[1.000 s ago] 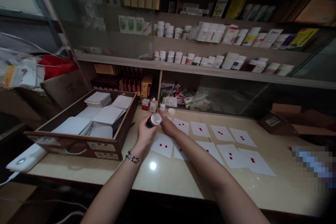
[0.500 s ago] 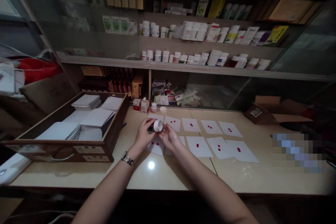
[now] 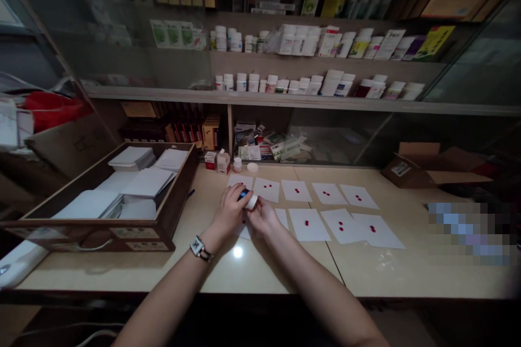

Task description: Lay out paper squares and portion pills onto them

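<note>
Blue-and-white bottle (image 3: 247, 198); red-dotted white paper sheets (image 3: 313, 233).

Pill btl (image 3: 251, 201) mostly behind hands (image 3: 230, 212) (image 3: 262, 216), label unreadable; pixelated patch (image 3: 468, 233) far R, contents unclear.

Pill bottle (image 3: 244, 193): dark blue body, looks like smooth plastic. Cap (image 3: 253, 201): white plastic, smooth. Counter top (image 3: 260, 276): cream, smooth, glossy, with a sharp light reflection. Paper sheets (image 3: 308, 225): white, matt, flat. Drawer (image 3: 40, 230): brown wood, low sheen, with paper labels (image 3: 134, 233) on the front and a metal handle (image 3: 95, 239). Wristwatch (image 3: 199, 248): metal case and bracelet, light sheen. Shelf bottles (image 3: 253, 82): white plastic, soft sheen. Cabinet pane (image 3: 334, 130): glass, glossy, reflective. Carton (image 3: 407, 173): brown cardboard, matt, slightly rough. Shelf board (image 3: 285, 96): smooth, matt, material unclear.
</note>
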`<state>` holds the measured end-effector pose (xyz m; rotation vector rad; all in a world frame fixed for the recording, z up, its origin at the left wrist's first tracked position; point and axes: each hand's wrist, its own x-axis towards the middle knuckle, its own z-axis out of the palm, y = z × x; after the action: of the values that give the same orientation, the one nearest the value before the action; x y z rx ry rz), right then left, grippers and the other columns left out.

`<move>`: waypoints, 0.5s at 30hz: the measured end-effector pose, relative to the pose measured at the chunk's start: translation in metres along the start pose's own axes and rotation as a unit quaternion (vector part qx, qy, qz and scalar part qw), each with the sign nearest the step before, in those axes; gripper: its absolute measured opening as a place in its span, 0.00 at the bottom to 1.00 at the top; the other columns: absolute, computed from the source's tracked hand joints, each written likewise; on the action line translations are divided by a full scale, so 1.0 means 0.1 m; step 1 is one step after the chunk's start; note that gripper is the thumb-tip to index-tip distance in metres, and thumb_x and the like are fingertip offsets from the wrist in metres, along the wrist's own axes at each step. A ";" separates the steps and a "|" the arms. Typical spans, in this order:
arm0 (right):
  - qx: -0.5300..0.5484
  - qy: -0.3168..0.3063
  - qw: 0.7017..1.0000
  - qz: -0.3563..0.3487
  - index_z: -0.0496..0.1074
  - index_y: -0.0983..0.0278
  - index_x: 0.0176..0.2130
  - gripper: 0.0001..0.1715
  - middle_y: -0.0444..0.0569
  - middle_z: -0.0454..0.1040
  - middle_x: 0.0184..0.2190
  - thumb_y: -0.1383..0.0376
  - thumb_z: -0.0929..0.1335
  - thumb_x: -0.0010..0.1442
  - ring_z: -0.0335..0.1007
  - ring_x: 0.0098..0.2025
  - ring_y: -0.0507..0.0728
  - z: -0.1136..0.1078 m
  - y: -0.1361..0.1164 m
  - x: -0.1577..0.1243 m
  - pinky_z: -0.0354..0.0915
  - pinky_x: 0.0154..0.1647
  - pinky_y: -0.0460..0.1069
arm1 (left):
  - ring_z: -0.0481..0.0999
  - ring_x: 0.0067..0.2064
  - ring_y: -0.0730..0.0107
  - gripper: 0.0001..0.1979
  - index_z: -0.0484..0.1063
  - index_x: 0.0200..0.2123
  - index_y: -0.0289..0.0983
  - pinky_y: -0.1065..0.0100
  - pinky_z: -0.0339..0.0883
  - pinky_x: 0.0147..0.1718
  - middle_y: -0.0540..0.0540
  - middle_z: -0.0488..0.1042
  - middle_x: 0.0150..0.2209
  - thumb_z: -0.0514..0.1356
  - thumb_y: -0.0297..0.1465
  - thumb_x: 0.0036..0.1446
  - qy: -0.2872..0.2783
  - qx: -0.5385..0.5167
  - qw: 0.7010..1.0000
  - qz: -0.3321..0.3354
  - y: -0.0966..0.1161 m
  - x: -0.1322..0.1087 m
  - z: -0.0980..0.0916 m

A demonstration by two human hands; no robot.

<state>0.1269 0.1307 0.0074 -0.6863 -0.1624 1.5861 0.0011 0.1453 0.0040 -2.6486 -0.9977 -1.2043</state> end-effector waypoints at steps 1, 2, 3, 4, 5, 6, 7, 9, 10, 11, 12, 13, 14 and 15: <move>0.009 0.014 1.000 0.009 0.69 0.64 0.33 0.16 0.46 0.76 0.29 0.73 0.57 0.64 0.74 0.30 0.51 0.01 0.00 0.00 0.71 0.32 0.44 | 0.64 0.57 0.55 0.25 0.71 0.51 0.40 0.48 0.61 0.55 0.38 0.69 0.52 0.52 0.17 0.53 0.000 0.009 1.000 0.000 0.01 0.00 0.00; 0.021 0.034 0.999 0.023 0.70 0.64 0.34 0.15 0.46 0.76 0.29 0.73 0.57 0.63 0.74 0.31 0.51 0.01 0.00 0.00 0.71 0.32 0.44 | 0.64 0.57 0.54 0.24 0.72 0.51 0.40 0.48 0.61 0.55 0.38 0.69 0.52 0.51 0.17 0.53 0.001 0.015 1.000 -0.001 0.02 -0.01 -0.01; 0.030 0.052 0.998 0.037 0.70 0.64 0.34 0.15 0.46 0.76 0.29 0.73 0.57 0.63 0.74 0.31 0.51 0.02 0.00 -0.01 0.71 0.33 0.44 | 0.64 0.57 0.54 0.24 0.72 0.51 0.39 0.47 0.61 0.55 0.38 0.69 0.52 0.51 0.18 0.54 0.000 0.018 1.000 -0.003 0.03 -0.01 -0.01; 0.033 0.055 0.997 0.040 0.70 0.64 0.34 0.15 0.46 0.76 0.29 0.72 0.57 0.64 0.74 0.31 0.51 0.02 -0.01 -0.02 0.71 0.33 0.44 | 0.64 0.57 0.54 0.24 0.72 0.51 0.39 0.48 0.61 0.55 0.38 0.69 0.52 0.51 0.18 0.54 0.000 0.017 1.000 -0.004 0.03 -0.01 -0.02; 0.033 0.052 0.997 0.040 0.70 0.64 0.34 0.14 0.46 0.76 0.30 0.72 0.58 0.63 0.74 0.32 0.51 0.02 -0.01 -0.02 0.71 0.34 0.44 | 0.64 0.57 0.54 0.24 0.71 0.51 0.39 0.48 0.61 0.55 0.38 0.69 0.52 0.51 0.18 0.54 -0.001 0.014 1.000 -0.004 0.04 -0.01 -0.04; 0.030 0.046 0.998 0.038 0.70 0.64 0.34 0.14 0.46 0.76 0.30 0.72 0.58 0.63 0.74 0.32 0.51 0.02 -0.01 -0.02 0.71 0.34 0.44 | 0.64 0.57 0.54 0.24 0.71 0.52 0.39 0.48 0.61 0.55 0.38 0.69 0.52 0.51 0.18 0.54 -0.003 0.009 1.000 -0.004 0.05 -0.01 -0.05; 0.026 0.039 0.998 0.035 0.70 0.64 0.34 0.13 0.46 0.76 0.30 0.72 0.59 0.63 0.74 0.32 0.51 0.01 -0.01 -0.03 0.71 0.35 0.44 | 0.64 0.57 0.54 0.24 0.71 0.52 0.40 0.48 0.60 0.55 0.38 0.69 0.52 0.51 0.18 0.54 -0.003 0.006 1.000 -0.004 0.05 0.00 -0.06; 0.019 0.020 0.999 0.027 0.71 0.64 0.34 0.11 0.46 0.77 0.31 0.73 0.60 0.61 0.74 0.33 0.51 -0.01 -0.01 -0.03 0.71 0.36 0.44 | 0.64 0.57 0.54 0.24 0.71 0.52 0.41 0.47 0.60 0.56 0.39 0.69 0.53 0.51 0.18 0.55 -0.003 0.000 1.000 -0.008 0.05 0.00 -0.07; 0.015 0.012 0.999 0.027 0.71 0.64 0.34 0.11 0.46 0.77 0.31 0.73 0.61 0.61 0.74 0.34 0.51 -0.02 -0.01 -0.03 0.71 0.36 0.44 | 0.64 0.57 0.55 0.24 0.71 0.52 0.41 0.47 0.60 0.56 0.39 0.69 0.53 0.51 0.19 0.54 -0.004 -0.003 1.000 -0.010 0.05 0.00 -0.08; 0.013 0.007 0.999 0.031 0.71 0.64 0.34 0.10 0.46 0.77 0.31 0.73 0.61 0.60 0.74 0.33 0.51 -0.02 0.00 -0.03 0.71 0.36 0.44 | 0.64 0.57 0.55 0.24 0.71 0.52 0.41 0.48 0.60 0.56 0.39 0.69 0.52 0.51 0.19 0.54 -0.004 -0.007 1.000 -0.012 0.05 0.00 -0.08; 0.013 0.004 0.999 0.037 0.70 0.64 0.34 0.10 0.46 0.77 0.30 0.73 0.61 0.60 0.74 0.33 0.51 -0.01 0.00 -0.03 0.71 0.35 0.44 | 0.64 0.56 0.55 0.25 0.71 0.53 0.41 0.48 0.60 0.55 0.39 0.69 0.52 0.51 0.19 0.54 -0.006 -0.011 1.000 -0.014 0.04 0.00 -0.08; 0.016 0.004 0.999 0.045 0.70 0.64 0.34 0.10 0.46 0.77 0.30 0.73 0.61 0.60 0.74 0.32 0.51 -0.01 0.00 -0.03 0.71 0.35 0.44 | 0.64 0.56 0.55 0.25 0.70 0.53 0.41 0.49 0.61 0.55 0.39 0.69 0.52 0.52 0.18 0.53 -0.011 -0.017 1.000 -0.016 0.03 0.01 -0.09; 0.021 0.008 0.998 0.053 0.70 0.64 0.34 0.10 0.46 0.76 0.29 0.73 0.61 0.60 0.74 0.31 0.51 0.00 -0.01 -0.04 0.71 0.34 0.44 | 0.64 0.56 0.55 0.25 0.70 0.53 0.40 0.50 0.62 0.55 0.39 0.69 0.51 0.52 0.18 0.53 -0.016 -0.023 0.999 -0.018 0.01 0.01 -0.09; 0.027 0.012 0.998 0.060 0.70 0.64 0.33 0.11 0.46 0.76 0.29 0.74 0.61 0.61 0.73 0.31 0.51 0.00 -0.01 -0.04 0.71 0.33 0.44 | 0.64 0.55 0.55 0.25 0.70 0.53 0.39 0.51 0.62 0.55 0.39 0.69 0.51 0.52 0.18 0.52 -0.021 -0.028 0.999 -0.020 -0.01 0.02 -0.10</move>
<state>0.1277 0.1268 0.0097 -0.6835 -0.0621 1.6907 -0.0049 0.1437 0.0117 -2.7201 -1.0435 -1.2055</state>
